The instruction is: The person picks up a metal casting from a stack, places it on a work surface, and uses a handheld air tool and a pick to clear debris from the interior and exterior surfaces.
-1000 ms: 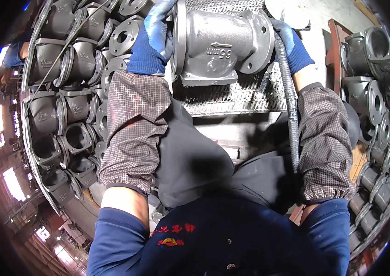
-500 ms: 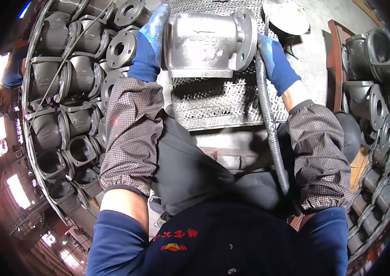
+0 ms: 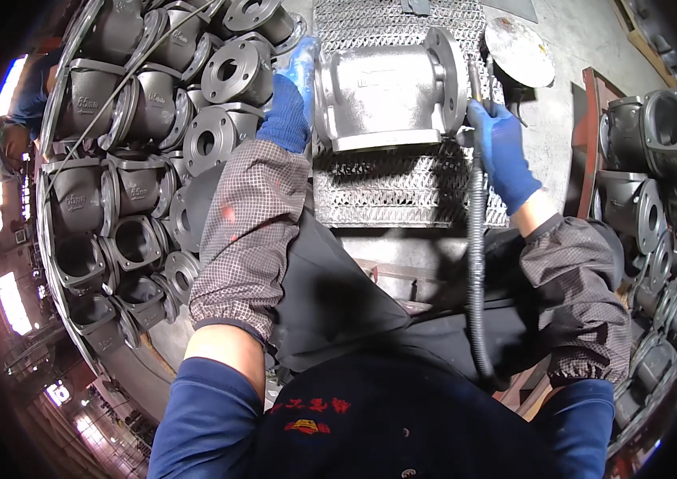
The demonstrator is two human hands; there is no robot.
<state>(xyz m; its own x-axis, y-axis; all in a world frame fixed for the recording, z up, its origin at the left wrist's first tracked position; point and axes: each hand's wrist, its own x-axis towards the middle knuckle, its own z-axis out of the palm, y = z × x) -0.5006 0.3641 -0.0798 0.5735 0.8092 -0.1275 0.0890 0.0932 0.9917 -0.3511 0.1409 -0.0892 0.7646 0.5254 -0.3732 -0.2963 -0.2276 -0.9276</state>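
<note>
A grey cast-metal flanged valve body lies sideways over a metal grating. My left hand, in a blue glove, grips its left flange; some of the fingers are hidden behind the metal. Just right of the right flange, my gloved right hand is closed around a slim dark tool whose kind I cannot make out. A ribbed grey hose runs from that hand down across my lap.
Rows of similar valve bodies are stacked close on my left, and more castings stand at the right beside a rusty red frame. A round pale-topped stand is beyond my right hand. A person's dark sleeve shows far left.
The valve body has tilted, and its raised marking now lies in glare. My right hand has come away from the right flange, toward me. The whole view has shifted a little.
</note>
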